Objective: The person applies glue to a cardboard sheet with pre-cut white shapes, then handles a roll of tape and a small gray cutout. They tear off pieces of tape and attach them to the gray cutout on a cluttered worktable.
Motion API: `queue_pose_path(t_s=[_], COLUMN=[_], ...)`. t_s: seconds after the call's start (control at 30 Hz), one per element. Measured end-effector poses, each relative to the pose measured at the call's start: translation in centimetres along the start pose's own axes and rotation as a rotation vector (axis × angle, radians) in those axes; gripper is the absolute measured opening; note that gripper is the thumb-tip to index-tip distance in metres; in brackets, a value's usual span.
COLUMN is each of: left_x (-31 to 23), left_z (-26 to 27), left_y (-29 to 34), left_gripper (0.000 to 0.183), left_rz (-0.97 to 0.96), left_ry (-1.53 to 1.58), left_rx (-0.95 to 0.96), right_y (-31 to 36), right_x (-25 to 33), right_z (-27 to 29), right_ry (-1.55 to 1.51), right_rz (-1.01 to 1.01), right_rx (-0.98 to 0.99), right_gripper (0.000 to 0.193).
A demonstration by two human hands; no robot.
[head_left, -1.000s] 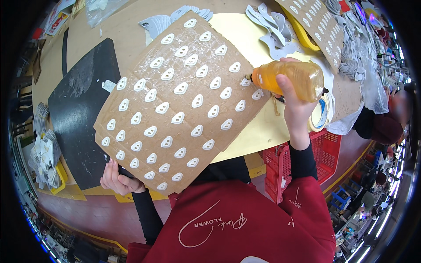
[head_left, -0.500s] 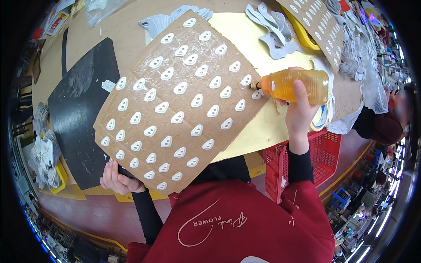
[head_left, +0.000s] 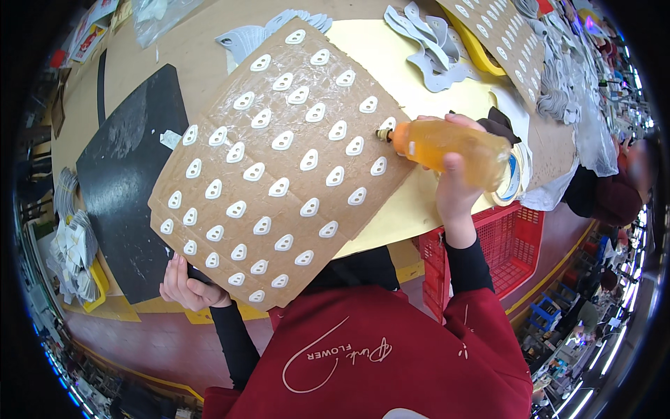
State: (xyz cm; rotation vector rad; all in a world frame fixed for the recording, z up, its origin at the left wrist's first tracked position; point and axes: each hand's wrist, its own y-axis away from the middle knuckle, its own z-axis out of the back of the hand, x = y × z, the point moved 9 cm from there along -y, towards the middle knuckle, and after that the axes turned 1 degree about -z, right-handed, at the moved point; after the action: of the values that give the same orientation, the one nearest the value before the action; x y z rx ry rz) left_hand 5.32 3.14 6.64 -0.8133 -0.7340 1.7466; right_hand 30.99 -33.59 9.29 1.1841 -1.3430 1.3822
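My right hand (head_left: 460,183) is wrapped round a squeeze bottle (head_left: 447,148) of amber liquid with an orange cap. Its small metal nozzle (head_left: 383,134) points left, at a white piece near the right edge of a brown cardboard sheet (head_left: 279,202). Rows of small white rounded pieces (head_left: 309,160), each with holes, cover that sheet. My left hand (head_left: 187,285) is closed at the near left edge of the cardboard, beside a black board (head_left: 132,188). Something dark shows between its fingers and thumb, but I cannot make it out.
Grey cut pieces (head_left: 429,49) lie at the back on yellow sheeting (head_left: 370,42). A second cardboard sheet (head_left: 499,42) rests on a yellow tray. Tape rolls (head_left: 513,178) sit beyond my right hand, above a red crate (head_left: 513,241). More stacked pieces (head_left: 73,244) are at left.
My right hand and the bottle have moved left, bringing the nozzle from the sheet's right edge further onto it. A dark item behind the bottle now shows. My left hand stays put.
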Motion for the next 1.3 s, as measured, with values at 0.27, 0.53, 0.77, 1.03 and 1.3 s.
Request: queue_pose_path(t_s=[0.27, 0.53, 0.77, 1.03, 1.3], left_x=[0.0, 0.1, -0.3, -0.4, -0.3], left_z=[0.0, 0.0, 0.0, 0.0, 0.0], left_y=[0.1, 0.0, -0.3, -0.3, -0.2], left_gripper=[0.045, 0.044, 0.043, 0.042, 0.043], left_rz=[0.008, -0.018, -0.002, -0.008, -0.038], left_ry=[-0.019, 0.001, 0.016, 0.014, -0.005], left_rx=[-0.004, -0.020, -0.018, -0.025, -0.009], right_y=[0.1, 0.4, 0.7, 1.2, 2.4], right_x=[-0.3, -0.8, -1.2, -0.9, -0.4], right_z=[5.9, 6.2, 5.9, 5.7, 5.5], right_ry=[-0.192, -0.022, 0.017, 0.047, 0.073], right_rz=[-0.135, -0.131, -0.121, -0.092, 0.020], right_rx=[-0.330, -0.272, -0.289, -0.231, -0.197], right_gripper=[0.058, 0.040, 0.035, 0.040, 0.040])
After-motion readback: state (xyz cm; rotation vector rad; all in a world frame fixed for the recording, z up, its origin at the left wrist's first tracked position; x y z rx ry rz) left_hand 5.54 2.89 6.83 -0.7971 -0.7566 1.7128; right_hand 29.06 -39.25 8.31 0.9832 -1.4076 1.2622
